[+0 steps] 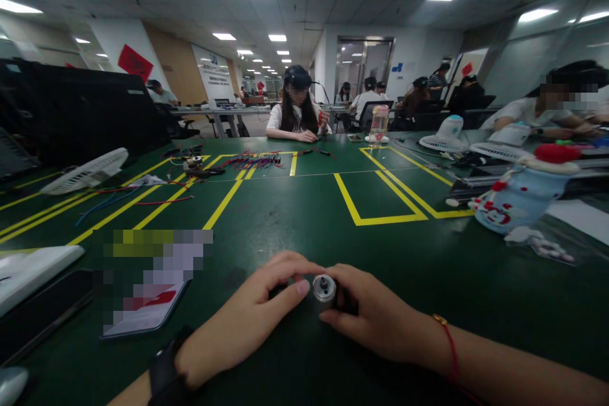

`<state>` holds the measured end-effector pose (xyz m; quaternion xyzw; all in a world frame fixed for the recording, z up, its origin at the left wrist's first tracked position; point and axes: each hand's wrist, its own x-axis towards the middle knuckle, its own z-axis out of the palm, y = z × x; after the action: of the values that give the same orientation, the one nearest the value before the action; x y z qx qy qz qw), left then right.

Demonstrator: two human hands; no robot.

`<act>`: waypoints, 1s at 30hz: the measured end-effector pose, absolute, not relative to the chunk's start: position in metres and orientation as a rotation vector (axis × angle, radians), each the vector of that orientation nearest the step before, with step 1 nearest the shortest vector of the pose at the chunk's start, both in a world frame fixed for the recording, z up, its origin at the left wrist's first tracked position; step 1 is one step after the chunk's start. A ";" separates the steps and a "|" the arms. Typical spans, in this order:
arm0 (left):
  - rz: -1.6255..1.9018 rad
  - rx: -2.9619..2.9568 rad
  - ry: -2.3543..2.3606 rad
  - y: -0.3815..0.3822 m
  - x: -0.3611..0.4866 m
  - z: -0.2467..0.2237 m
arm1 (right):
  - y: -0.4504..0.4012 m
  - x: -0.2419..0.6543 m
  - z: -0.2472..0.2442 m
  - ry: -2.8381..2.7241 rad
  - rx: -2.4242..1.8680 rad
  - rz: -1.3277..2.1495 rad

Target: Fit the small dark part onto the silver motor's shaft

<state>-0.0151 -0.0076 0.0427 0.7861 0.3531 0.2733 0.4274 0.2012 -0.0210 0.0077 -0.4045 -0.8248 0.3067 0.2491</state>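
A small silver metal cylinder (pixel 324 290) stands at the near middle of the green table (pixel 280 222), its round end with a dark centre facing up. My right hand (pixel 364 304) is closed around its right side, thumb in front and fingers behind. On the other side is my left hand (pixel 271 298), its fingers curved and its thumb apart from them; the index fingertip reaches the cylinder's upper edge. Nothing shows clearly between the left thumb and fingers. The underside of the cylinder is hidden.
A phone (pixel 47 311) and a pixelated flat item (pixel 152 304) lie at left. Wires (pixel 259 160) are farther back. A blue cup (pixel 518 196) and a small plastic bag (pixel 547 247) are at right. Across the table sits a person (pixel 297 108).
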 end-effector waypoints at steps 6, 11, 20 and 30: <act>0.743 2.016 0.967 -0.013 -0.003 0.043 | -0.021 0.203 0.010 -2.266 -1.105 0.813; 0.780 2.004 1.002 -0.012 0.004 0.042 | -0.021 0.201 0.008 -2.271 -1.096 0.791; 0.890 1.880 1.041 -0.007 -0.015 0.041 | -0.022 0.202 0.009 -2.253 -1.109 0.817; 0.431 2.319 1.124 0.004 -0.042 0.014 | -0.023 0.201 0.011 -2.222 -1.116 0.851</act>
<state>-0.0418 0.0041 0.0138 0.8567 0.4153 0.1591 0.2612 0.2015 -0.0228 0.0107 -0.4107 -0.8178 0.3132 0.2537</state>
